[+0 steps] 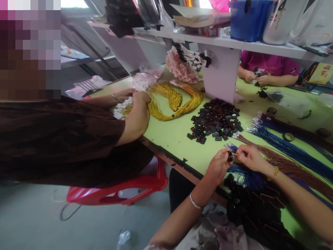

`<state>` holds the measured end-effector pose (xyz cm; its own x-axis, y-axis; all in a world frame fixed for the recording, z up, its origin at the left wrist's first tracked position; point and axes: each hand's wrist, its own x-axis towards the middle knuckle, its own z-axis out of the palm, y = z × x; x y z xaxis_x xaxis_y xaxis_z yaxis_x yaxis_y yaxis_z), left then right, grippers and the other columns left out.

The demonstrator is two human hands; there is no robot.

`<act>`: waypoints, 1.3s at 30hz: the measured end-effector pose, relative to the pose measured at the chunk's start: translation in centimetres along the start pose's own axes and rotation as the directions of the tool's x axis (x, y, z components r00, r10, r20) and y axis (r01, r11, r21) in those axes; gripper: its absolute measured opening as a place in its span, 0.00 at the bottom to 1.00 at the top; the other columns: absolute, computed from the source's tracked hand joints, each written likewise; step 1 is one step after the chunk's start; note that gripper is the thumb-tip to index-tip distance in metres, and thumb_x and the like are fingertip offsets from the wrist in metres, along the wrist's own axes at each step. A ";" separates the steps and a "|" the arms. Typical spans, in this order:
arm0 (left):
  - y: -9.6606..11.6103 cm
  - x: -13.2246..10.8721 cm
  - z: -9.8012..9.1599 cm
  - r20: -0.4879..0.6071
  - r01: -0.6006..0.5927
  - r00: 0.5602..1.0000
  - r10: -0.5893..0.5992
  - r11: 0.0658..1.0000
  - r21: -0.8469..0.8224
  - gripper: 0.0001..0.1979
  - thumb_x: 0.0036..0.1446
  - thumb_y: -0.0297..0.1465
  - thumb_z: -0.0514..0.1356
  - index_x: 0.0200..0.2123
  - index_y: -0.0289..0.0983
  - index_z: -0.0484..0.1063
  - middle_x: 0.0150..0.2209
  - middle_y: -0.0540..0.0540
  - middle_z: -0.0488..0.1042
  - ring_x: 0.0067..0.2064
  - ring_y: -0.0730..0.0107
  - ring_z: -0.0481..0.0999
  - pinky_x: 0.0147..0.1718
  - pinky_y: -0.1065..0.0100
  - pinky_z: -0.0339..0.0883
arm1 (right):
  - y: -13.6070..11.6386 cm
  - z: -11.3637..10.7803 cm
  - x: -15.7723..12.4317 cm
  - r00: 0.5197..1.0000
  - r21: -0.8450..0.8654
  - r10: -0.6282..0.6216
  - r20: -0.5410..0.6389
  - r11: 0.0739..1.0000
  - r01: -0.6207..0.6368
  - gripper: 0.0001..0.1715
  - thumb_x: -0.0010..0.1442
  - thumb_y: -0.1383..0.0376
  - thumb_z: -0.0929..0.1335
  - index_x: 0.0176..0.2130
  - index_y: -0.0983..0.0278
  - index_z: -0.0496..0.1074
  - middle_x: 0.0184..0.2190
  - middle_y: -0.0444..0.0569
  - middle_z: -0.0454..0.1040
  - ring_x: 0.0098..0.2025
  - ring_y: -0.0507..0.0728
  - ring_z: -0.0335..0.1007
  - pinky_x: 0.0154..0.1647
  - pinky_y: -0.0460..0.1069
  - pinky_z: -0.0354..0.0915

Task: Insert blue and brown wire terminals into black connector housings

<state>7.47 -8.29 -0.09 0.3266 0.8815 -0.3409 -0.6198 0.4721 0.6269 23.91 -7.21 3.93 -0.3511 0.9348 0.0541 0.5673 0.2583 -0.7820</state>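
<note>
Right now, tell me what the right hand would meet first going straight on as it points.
The right hand would probably meet the black connector housing held in the left hand, though depth is unclear.

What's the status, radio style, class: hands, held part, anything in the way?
Left hand pinching black connector. Right hand close beside it, curled. Blue wires below right hand; connector pile farther ahead, nothing visibly blocking.

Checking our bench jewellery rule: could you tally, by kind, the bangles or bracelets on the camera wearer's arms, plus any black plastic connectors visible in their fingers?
Black rectangular plastic connector, in the left hand: 1
Pale narrow bangle, worn left: 1
Yellow-gold bracelet, worn right: 1
Total: 3
</note>
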 end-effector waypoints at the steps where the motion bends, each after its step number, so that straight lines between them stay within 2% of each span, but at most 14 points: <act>1: 0.0 0.0 0.0 0.003 0.004 1.000 -0.004 1.000 -0.003 0.16 0.46 0.33 0.67 0.38 0.36 0.69 0.34 0.49 0.69 0.32 0.77 0.68 0.31 0.73 0.62 | -0.1 -0.1 0.0 1.000 -0.027 -0.009 0.005 1.000 0.009 0.07 0.53 0.68 0.63 0.24 0.64 0.65 0.19 0.40 0.63 0.22 0.48 0.52 0.24 0.43 0.50; 9: 0.0 0.1 -0.1 0.006 0.007 1.000 -0.007 1.000 0.009 0.16 0.47 0.33 0.68 0.38 0.36 0.69 0.32 0.49 0.70 0.32 0.76 0.70 0.31 0.73 0.63 | -0.3 0.1 0.0 1.000 -0.104 -0.013 0.018 0.994 0.015 0.07 0.50 0.67 0.64 0.22 0.64 0.65 0.17 0.40 0.62 0.21 0.48 0.52 0.23 0.43 0.49; 17: 0.1 0.3 -0.1 -0.021 -0.009 1.000 0.010 1.000 0.022 0.18 0.43 0.33 0.69 0.37 0.34 0.70 0.31 0.49 0.71 0.31 0.76 0.69 0.31 0.73 0.63 | -0.4 0.1 0.1 1.000 -0.140 0.004 0.027 0.990 -0.001 0.07 0.50 0.67 0.65 0.22 0.64 0.66 0.17 0.40 0.63 0.20 0.47 0.52 0.23 0.43 0.48; 21: 0.0 0.2 0.0 -0.045 -0.039 0.998 0.043 0.996 0.083 0.19 0.42 0.34 0.70 0.36 0.34 0.70 0.31 0.50 0.71 0.31 0.77 0.69 0.31 0.73 0.64 | -0.4 0.4 0.2 1.000 -0.098 0.023 0.019 0.995 -0.021 0.06 0.50 0.68 0.64 0.22 0.65 0.66 0.17 0.40 0.64 0.21 0.47 0.54 0.23 0.43 0.49; 26: -0.5 0.2 0.4 -0.100 -0.127 0.983 0.153 0.964 0.233 0.18 0.42 0.35 0.69 0.35 0.34 0.69 0.29 0.50 0.72 0.29 0.76 0.70 0.31 0.71 0.65 | 0.0 0.6 0.4 1.000 -0.053 -0.016 0.015 0.998 0.017 0.08 0.52 0.68 0.63 0.22 0.65 0.65 0.18 0.40 0.62 0.21 0.47 0.53 0.24 0.43 0.50; 31: -0.5 0.3 0.8 -0.122 -0.113 0.982 0.144 0.966 0.234 0.18 0.41 0.36 0.69 0.33 0.34 0.70 0.28 0.50 0.71 0.29 0.76 0.70 0.30 0.71 0.65 | 0.2 0.4 0.1 0.996 -0.029 -0.072 0.045 0.997 0.073 0.07 0.53 0.69 0.63 0.24 0.65 0.66 0.19 0.40 0.63 0.22 0.47 0.54 0.24 0.42 0.50; 35: -0.9 0.2 1.0 -0.146 -0.121 0.976 0.160 0.962 0.246 0.19 0.40 0.37 0.70 0.32 0.33 0.70 0.27 0.50 0.73 0.29 0.75 0.70 0.30 0.71 0.64 | 0.4 0.9 -0.2 0.998 -0.090 -0.053 0.037 0.994 0.056 0.08 0.52 0.69 0.64 0.22 0.65 0.64 0.18 0.40 0.62 0.20 0.47 0.52 0.22 0.43 0.48; 39: -0.8 0.2 1.1 -0.140 -0.096 0.981 0.132 0.966 0.239 0.19 0.38 0.36 0.71 0.32 0.34 0.70 0.27 0.51 0.71 0.28 0.76 0.69 0.29 0.71 0.65 | 1.6 -0.8 0.4 0.996 -0.112 -0.065 0.060 0.991 0.071 0.10 0.58 0.66 0.62 0.27 0.65 0.69 0.22 0.42 0.68 0.24 0.48 0.58 0.26 0.43 0.53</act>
<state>8.78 -8.49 0.13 0.1389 0.9264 -0.3499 -0.4595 0.3733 0.8060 25.24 -6.20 3.23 -0.4311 0.8998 0.0675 0.6210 0.3501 -0.7013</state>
